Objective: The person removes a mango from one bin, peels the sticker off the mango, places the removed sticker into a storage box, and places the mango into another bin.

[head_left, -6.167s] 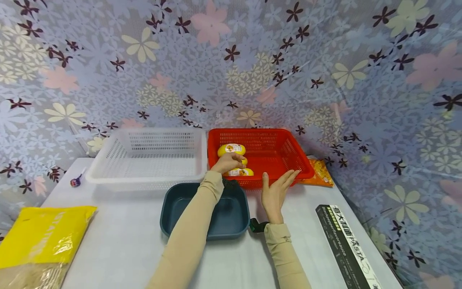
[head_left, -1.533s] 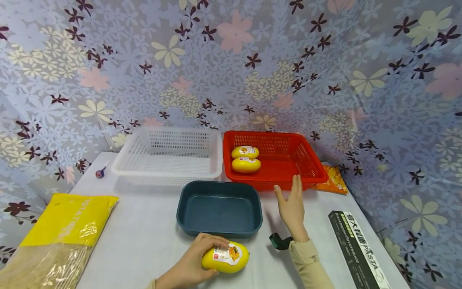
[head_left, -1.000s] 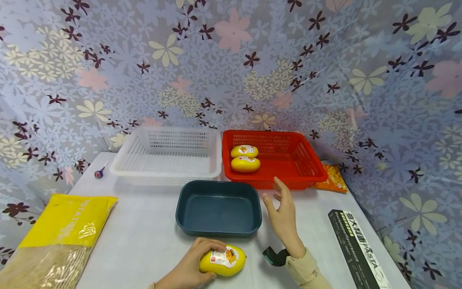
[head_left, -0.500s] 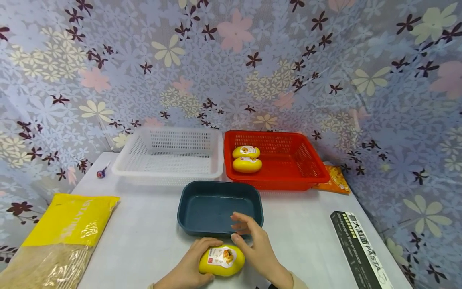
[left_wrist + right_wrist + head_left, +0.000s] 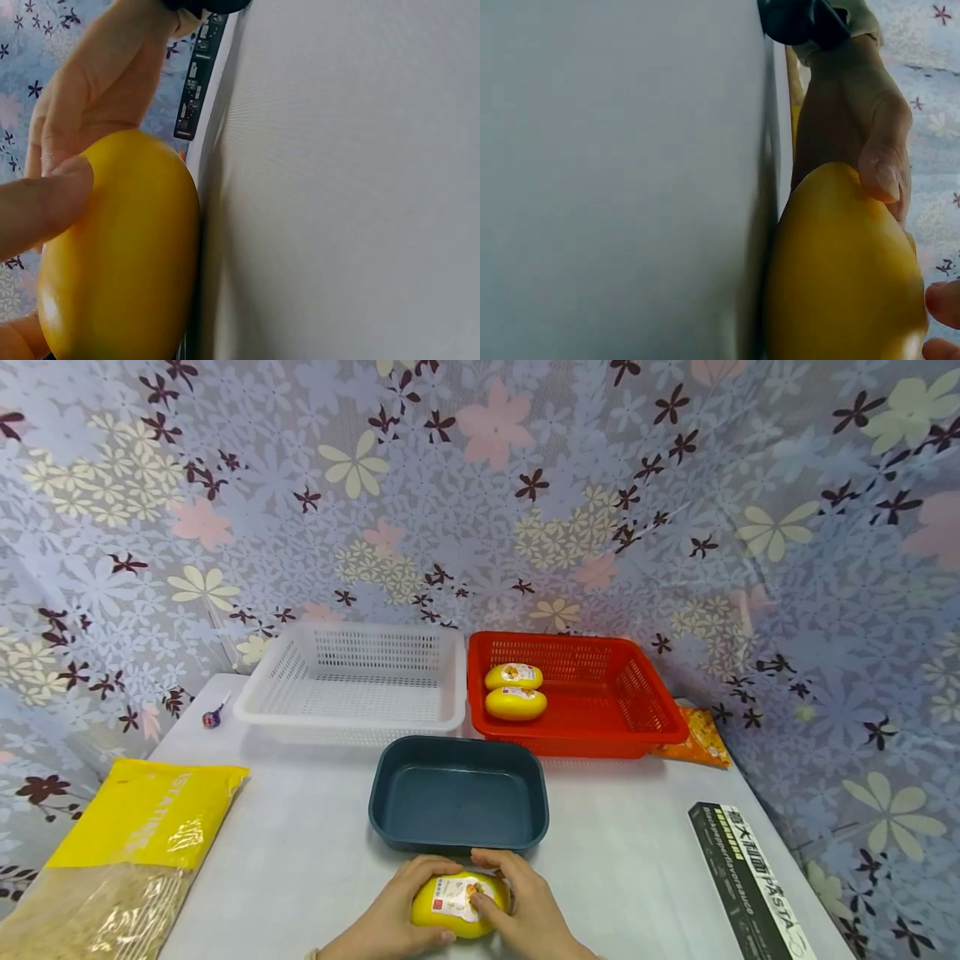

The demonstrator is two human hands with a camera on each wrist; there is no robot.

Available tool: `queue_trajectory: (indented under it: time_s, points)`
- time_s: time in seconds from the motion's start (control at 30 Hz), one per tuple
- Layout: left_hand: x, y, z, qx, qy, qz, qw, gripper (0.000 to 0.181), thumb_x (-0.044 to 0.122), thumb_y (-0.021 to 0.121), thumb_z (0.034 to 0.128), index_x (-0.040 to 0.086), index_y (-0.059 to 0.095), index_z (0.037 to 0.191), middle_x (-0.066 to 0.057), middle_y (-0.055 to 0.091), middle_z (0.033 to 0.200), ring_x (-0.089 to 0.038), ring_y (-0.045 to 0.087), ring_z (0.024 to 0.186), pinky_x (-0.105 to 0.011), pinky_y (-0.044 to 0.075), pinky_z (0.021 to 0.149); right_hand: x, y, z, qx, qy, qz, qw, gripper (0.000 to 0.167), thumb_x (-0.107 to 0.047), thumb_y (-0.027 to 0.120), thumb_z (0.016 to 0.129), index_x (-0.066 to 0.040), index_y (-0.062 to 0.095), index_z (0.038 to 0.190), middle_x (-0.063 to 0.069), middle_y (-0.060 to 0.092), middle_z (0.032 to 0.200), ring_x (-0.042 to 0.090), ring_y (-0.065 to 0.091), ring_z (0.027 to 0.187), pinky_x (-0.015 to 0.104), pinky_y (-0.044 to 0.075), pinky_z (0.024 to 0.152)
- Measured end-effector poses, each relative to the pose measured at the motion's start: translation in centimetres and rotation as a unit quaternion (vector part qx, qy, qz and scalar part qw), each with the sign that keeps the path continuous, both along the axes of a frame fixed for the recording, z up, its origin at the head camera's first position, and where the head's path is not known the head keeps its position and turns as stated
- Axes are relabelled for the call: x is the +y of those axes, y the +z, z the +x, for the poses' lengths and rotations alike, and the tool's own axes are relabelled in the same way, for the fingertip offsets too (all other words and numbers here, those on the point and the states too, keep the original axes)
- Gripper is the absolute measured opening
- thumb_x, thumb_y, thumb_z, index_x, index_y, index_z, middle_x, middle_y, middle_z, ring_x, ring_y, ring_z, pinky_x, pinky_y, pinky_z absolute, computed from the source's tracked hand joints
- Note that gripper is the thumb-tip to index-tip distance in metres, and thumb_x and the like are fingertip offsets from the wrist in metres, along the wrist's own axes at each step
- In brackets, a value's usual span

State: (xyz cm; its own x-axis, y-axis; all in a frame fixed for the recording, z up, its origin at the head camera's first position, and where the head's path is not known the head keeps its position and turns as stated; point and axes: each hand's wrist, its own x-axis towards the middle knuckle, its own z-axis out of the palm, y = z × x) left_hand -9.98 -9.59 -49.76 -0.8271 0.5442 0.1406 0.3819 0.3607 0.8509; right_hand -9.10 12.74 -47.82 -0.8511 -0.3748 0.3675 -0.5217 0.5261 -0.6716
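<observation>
A yellow mango (image 5: 450, 928) with a white label lies on the table's front part, just before the dark blue tub (image 5: 459, 835). My left hand (image 5: 393, 912) grips its left end, thumb on the near side and fingers over the top. At the other end my right hand (image 5: 531, 912) holds it, the thumb across the label and the fingers round the far side. Both wrist views show the mango's smooth side close up, between the hands. Two more labelled mangoes (image 5: 516, 703) rest in the left part of the red basket (image 5: 592, 747).
Beside the red basket stands a white basket (image 5: 348, 724), both behind the tub. A yellow-topped bag (image 5: 153, 818) lies at the left, with a lollipop (image 5: 212, 718) farther back. To the right are a pasta box (image 5: 750, 885) and an orange packet (image 5: 701, 739).
Since the earliest frame, my left hand has brought one mango out of the red basket to the table front. My right hand has moved from the basket's front onto that mango.
</observation>
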Motion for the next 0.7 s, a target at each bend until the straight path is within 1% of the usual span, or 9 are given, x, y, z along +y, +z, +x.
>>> queue_trajectory:
  time_s: [0.13,0.2,0.27,0.33,0.43,0.57,0.7]
  points:
    - [0.05,0.17,0.0,-0.032,0.004,0.008,0.9994,0.058,0.038,0.077,0.0788,0.025,0.053,0.129,0.001,0.054,0.128,-0.011,0.046,0.115,-0.027,0.043,0.097,0.29,-0.01,0.29,-0.038,-0.017,0.029,0.9987,0.037,-0.03,0.067,0.09,-0.012,0.06,0.122,-0.003,0.064,0.115,0.013,0.061,0.1,0.025,0.055,0.081]
    - [0.09,0.15,0.02,-0.038,0.006,0.005,0.9992,0.058,0.039,0.077,0.0785,0.025,0.053,0.129,0.002,0.054,0.128,-0.011,0.047,0.115,-0.027,0.043,0.098,0.42,-0.08,0.4,-0.055,-0.021,0.031,0.9978,0.032,-0.033,0.066,0.091,-0.015,0.061,0.117,-0.004,0.064,0.114,0.012,0.061,0.099,0.024,0.054,0.081]
    - [0.14,0.08,0.05,-0.039,0.01,0.003,0.9992,0.058,0.04,0.078,0.078,0.024,0.053,0.129,0.003,0.054,0.127,-0.01,0.047,0.115,-0.027,0.043,0.099,0.49,-0.23,0.44,-0.062,-0.023,0.025,0.9975,0.025,-0.033,0.066,0.091,-0.018,0.062,0.111,-0.005,0.064,0.112,0.01,0.061,0.099,0.023,0.054,0.081]
    - [0.23,-0.01,0.08,-0.04,0.014,0.003,0.9991,0.059,0.039,0.078,0.0775,0.024,0.053,0.128,0.004,0.054,0.127,-0.01,0.048,0.115,-0.027,0.043,0.1,0.5,-0.42,0.45,-0.059,-0.023,0.011,0.9979,0.019,-0.03,0.067,0.09,-0.02,0.063,0.106,-0.006,0.064,0.111,0.009,0.061,0.098,0.022,0.053,0.08]
    - [0.38,-0.09,0.15,-0.04,0.017,0.009,0.999,0.058,0.037,0.079,0.077,0.024,0.054,0.128,0.003,0.054,0.126,-0.009,0.048,0.115,-0.025,0.042,0.1,0.4,-0.69,0.45,-0.042,-0.023,-0.01,0.9988,0.015,-0.024,0.069,0.089,-0.02,0.063,0.102,-0.006,0.065,0.109,0.008,0.062,0.098,0.021,0.053,0.079]
    - [0.57,-0.09,0.27,-0.044,0.023,0.013,0.9987,0.057,0.036,0.08,0.0761,0.023,0.055,0.126,0.003,0.054,0.125,-0.008,0.048,0.114,-0.024,0.042,0.1,0.18,-0.9,0.5,-0.016,-0.032,-0.033,0.9988,0.013,-0.015,0.072,0.086,-0.02,0.063,0.095,-0.007,0.066,0.104,0.009,0.063,0.095,0.022,0.054,0.08]
    - [0.7,-0.1,0.42,-0.034,0.035,0.009,0.9988,0.057,0.034,0.081,0.0744,0.023,0.056,0.124,0.004,0.055,0.124,-0.008,0.048,0.113,-0.026,0.043,0.099,-0.02,-0.96,0.43,-0.001,-0.042,-0.042,0.9982,0.015,-0.011,0.072,0.084,-0.02,0.063,0.09,-0.009,0.067,0.1,0.008,0.063,0.094,0.022,0.054,0.082]
